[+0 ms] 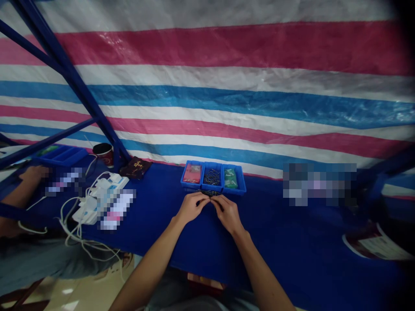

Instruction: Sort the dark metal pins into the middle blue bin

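My left hand (pixel 192 207) and my right hand (pixel 228 212) meet fingertip to fingertip over the blue table, both closed in a pinch. Whatever their fingers hold is too small to make out. Just beyond the fingertips lies a small heap of dark, thin screw-like pieces (pixel 210 192). Behind it stands a blue tray (pixel 244 181) with three compartments. A pink card or bag (pixel 192 173) with small pieces fills the left one. More dark screw-like pieces (pixel 212 177) lie in the middle one, and clear or whitish pieces (pixel 230 176) on green in the right one.
To the left are a white power strip (pixel 110 190) with tangled cables, a brown packet (pixel 136 167), a dark cup (pixel 104 153) and another blue tray (pixel 61 154). Another person's hand (pixel 34 175) rests far left. A blue metal frame (pixel 78 93) rises there; a cup-like container (pixel 376 244) stands right.
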A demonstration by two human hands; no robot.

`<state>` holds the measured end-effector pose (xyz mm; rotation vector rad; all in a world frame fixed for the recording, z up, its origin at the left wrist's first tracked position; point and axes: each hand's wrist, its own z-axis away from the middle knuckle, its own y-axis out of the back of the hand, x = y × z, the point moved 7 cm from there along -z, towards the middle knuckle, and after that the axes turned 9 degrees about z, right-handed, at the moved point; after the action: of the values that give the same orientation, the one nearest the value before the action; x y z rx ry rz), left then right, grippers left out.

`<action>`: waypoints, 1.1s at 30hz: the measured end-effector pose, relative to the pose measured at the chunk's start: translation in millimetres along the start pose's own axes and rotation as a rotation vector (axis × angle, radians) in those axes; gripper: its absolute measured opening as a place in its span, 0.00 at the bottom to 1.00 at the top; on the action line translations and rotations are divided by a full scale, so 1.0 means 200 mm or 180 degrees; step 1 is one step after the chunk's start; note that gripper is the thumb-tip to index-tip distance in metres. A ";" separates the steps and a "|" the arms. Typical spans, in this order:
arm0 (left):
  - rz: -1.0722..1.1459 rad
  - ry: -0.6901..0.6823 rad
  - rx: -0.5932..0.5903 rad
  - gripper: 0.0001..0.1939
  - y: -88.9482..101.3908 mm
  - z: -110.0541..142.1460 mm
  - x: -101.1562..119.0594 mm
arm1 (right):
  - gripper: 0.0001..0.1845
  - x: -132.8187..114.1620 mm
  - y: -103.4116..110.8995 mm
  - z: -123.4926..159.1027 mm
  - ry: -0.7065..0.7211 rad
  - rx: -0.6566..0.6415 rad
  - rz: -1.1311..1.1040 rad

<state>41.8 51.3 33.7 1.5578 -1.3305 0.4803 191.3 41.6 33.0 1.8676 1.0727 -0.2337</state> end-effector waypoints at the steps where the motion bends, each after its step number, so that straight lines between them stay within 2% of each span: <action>1: -0.0008 0.0003 -0.0012 0.12 0.00 0.00 0.00 | 0.11 0.00 0.00 0.00 0.0010 -0.0013 -0.0005; 33: -0.0056 0.0018 -0.0089 0.14 0.00 0.00 0.00 | 0.13 -0.01 0.01 0.00 0.0003 -0.0039 0.0038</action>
<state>42.3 52.1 33.0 1.5429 -1.3128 0.4530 191.1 40.7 34.7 1.8627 1.0610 -0.2187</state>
